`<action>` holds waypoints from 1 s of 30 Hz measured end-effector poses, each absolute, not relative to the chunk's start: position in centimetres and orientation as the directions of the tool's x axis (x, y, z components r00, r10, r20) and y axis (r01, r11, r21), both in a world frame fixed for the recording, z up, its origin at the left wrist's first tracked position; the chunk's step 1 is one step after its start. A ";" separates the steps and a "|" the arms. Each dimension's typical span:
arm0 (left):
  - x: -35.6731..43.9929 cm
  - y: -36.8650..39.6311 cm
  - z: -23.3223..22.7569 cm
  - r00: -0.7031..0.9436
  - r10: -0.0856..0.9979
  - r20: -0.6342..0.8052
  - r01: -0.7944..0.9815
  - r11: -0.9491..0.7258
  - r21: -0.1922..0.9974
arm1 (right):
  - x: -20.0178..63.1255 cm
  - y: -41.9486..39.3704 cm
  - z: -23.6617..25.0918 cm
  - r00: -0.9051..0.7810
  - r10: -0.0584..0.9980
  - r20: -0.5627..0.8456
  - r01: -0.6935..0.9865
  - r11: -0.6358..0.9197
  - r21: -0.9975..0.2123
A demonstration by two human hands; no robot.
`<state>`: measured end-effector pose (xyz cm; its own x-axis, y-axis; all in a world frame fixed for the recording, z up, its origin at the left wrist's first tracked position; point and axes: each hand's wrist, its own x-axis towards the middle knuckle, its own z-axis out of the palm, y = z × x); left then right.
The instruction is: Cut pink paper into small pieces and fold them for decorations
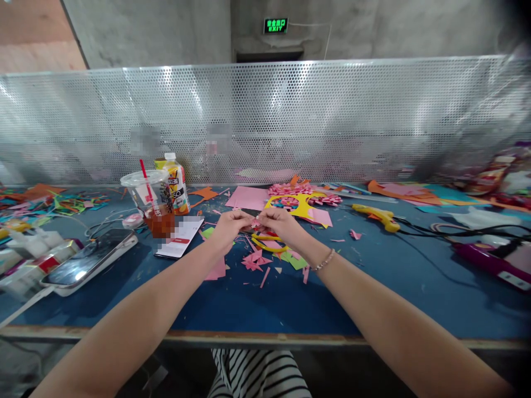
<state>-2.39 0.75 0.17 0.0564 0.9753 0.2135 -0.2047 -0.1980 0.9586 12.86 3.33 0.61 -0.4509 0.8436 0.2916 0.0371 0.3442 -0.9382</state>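
Pinching a small pink paper piece [255,224] between both sets of fingertips, the left hand [229,224] and right hand [279,221] meet over the middle of the blue table [373,287], fingers curled in tight around it so only a sliver of pink shows. Right under the hands there's a pair of yellow-handled scissors [265,244] lying flat, with pink scraps [254,260] and a few green bits scattered around on the near side. Just past the hands, farther back, sits a yellow paper cutout [299,205] with pink paper flowers [290,189] beside it and a flat pink sheet [246,197] to their left. Off to the right is a yellow glue gun [375,215]. On the left, a plastic cup [150,202] with a red straw stands next to a juice bottle [176,182], and a phone [89,260] lies nearer the table's edge. A perforated metal screen [290,116] runs along the far side.
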 end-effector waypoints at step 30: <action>-0.3 -3.2 0.4 0.699 0.370 0.612 0.612 -0.753 -0.243 | 12.2 4.6 -0.2 -0.256 0.880 0.400 0.232 0.458 -0.858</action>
<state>-0.28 -3.23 0.40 0.6989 0.3700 0.6121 0.6117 -0.7527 -0.2435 12.16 4.62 -0.17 -0.2559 0.8799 0.4004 0.2321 0.4580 -0.8581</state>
